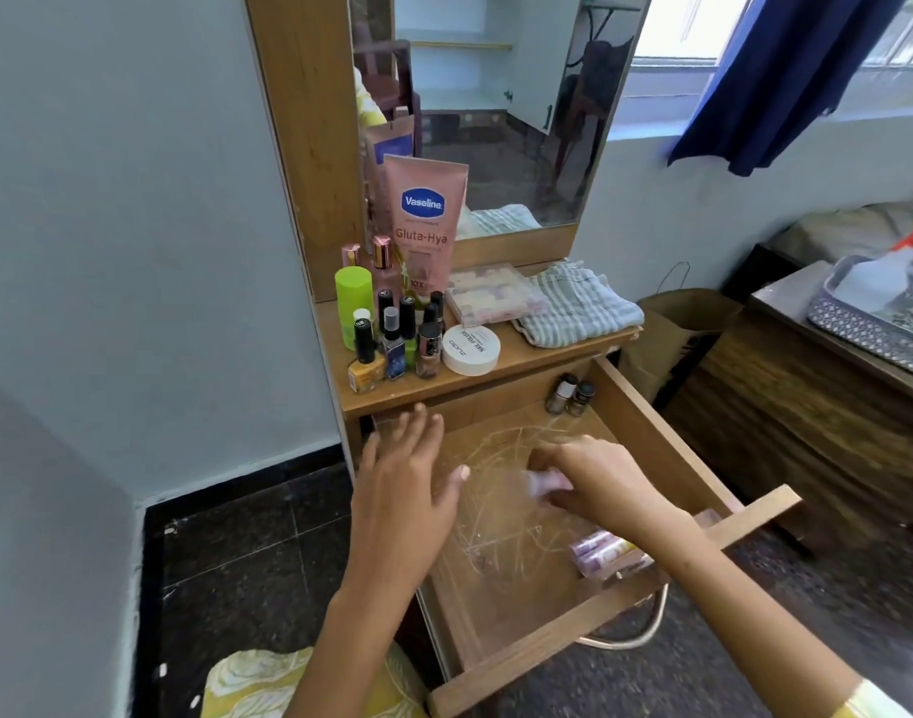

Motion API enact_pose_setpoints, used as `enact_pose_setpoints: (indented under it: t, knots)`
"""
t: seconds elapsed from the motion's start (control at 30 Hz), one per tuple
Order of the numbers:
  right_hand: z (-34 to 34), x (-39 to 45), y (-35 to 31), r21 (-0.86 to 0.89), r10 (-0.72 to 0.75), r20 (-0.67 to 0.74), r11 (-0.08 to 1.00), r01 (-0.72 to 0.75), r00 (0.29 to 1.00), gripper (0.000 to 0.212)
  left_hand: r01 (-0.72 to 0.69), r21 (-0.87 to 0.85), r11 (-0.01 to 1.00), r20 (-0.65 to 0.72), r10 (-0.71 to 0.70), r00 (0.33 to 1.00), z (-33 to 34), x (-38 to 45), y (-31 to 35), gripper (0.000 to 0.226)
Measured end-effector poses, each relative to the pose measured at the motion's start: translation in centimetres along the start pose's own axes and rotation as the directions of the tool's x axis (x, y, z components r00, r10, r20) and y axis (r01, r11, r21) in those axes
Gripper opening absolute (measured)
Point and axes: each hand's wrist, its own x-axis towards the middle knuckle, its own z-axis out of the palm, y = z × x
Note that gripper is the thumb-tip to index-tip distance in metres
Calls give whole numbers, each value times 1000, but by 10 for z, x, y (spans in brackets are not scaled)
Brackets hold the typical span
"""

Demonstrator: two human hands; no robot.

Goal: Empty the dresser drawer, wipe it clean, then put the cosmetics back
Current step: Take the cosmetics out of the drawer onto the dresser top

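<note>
On the dresser top [408, 393], at its left end, cosmetics stand crowded together: a green bottle [352, 303], a cluster of nail polish bottles [395, 344] in front of it, and a tall pink Vaseline tube [426, 220] leaning against the mirror [521, 106]. Just right of the polishes lies a round white jar [471, 349], behind it a clear compartment box [496, 295], and further right a folded striped cloth [578, 305].

Below, the drawer [666, 448] is pulled out, its scratched bottom mostly bare. The left hand [408, 474] hovers over the drawer's left rear part, palm down, its fingers [418, 427] spread and straight, holding nothing. To its right, the right hand [594, 476] is lowered over the middle of the drawer with its fingers curled and pinched around a small pale pink item [540, 481]; the item is blurred, so what it is cannot be told, but it pokes out to the left from between the fingertips.

Two small brown bottles [568, 393] stand upright in the drawer's far right corner, well apart from both hands. Near the drawer's front right corner, under the right forearm, lie several small pink and lilac tubes [602, 549], side by side, touching each other.
</note>
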Motion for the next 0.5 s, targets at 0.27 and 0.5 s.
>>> enact_pose_setpoints:
  t: [0.27, 0.5]
  knots:
    - [-49, -11, -64, 892, -107, -316, 305, 334, 943, 32, -64, -488, 870, -203, -42, 978, -17, -22, -5, 48]
    - [-48, 5, -89, 888, -70, -423, 163, 429, 903, 37, -23, -630, 776, -233, -161, 959, -42, -16, -15, 32]
